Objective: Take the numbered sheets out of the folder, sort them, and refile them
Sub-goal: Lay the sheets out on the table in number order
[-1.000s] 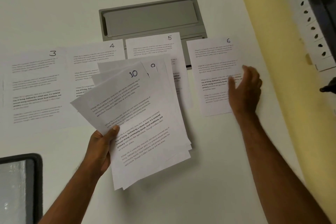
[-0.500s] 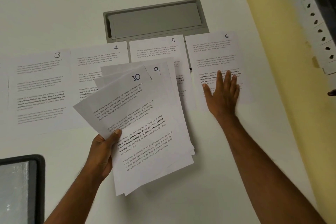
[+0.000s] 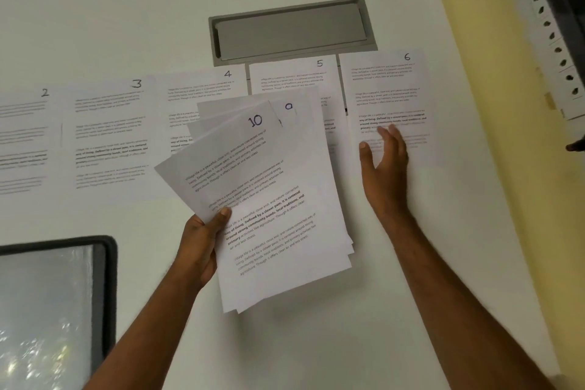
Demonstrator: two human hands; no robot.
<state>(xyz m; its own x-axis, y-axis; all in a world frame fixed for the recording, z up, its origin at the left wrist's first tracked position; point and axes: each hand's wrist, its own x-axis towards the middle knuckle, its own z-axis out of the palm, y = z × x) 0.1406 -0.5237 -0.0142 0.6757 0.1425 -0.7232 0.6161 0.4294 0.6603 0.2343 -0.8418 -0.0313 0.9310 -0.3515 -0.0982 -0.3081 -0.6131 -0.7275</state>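
Fanned sheets (image 3: 272, 199) gripped in left hand (image 3: 202, 241), right hand (image 3: 384, 161) over sheet 6 (image 3: 384, 85)

A white desk (image 3: 316, 342) fills most of the view, seen from above, evenly and softly lit. Set into its surface near the far edge is a grey rectangular cable hatch (image 3: 292, 29) with a closed flap. Along the right side runs a pale yellow surface (image 3: 493, 136), either wall or floor. At the top right corner a white power strip (image 3: 550, 38) with a row of dark sockets lies beside a dark object. At the lower left sits a dark-framed panel (image 3: 47, 310) with a shiny, reflective face.
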